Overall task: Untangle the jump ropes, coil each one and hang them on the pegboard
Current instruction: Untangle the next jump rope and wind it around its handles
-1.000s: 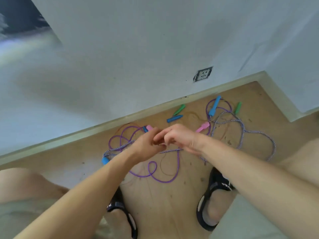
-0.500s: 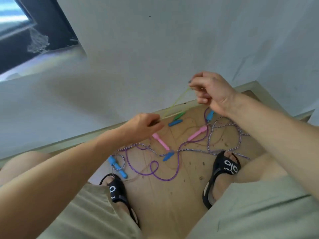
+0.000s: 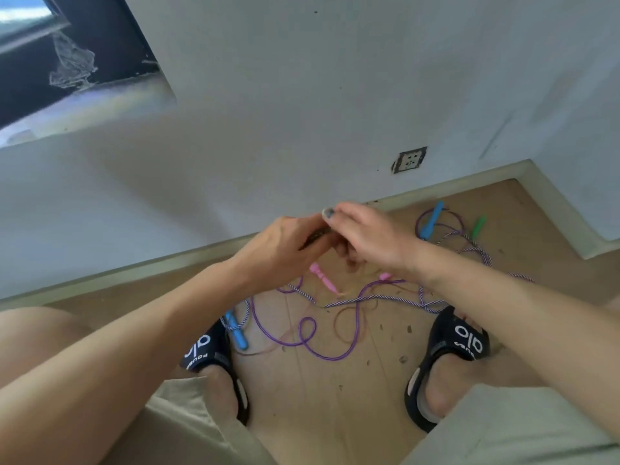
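- Purple rope (image 3: 303, 342): plain violet, looping on the tan wooden floor (image 3: 322, 407).
- Striped rope (image 3: 369, 300): white-and-purple twist pattern.
- Pink handle (image 3: 322, 277) near the middle of the floor; a second pink handle (image 3: 385, 276) beside it.
- Blue handle (image 3: 236, 330) by the left sandal; another blue handle (image 3: 432, 220) and a green handle (image 3: 478, 226) near the cream skirting (image 3: 446, 186).
- Sandals (image 3: 456, 344): black with white lettering.
- Wall (image 3: 302, 95): pale grey-white.
- Shorts (image 3: 188, 427): light khaki green.

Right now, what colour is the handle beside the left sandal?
Blue handle, clearest in the head view.
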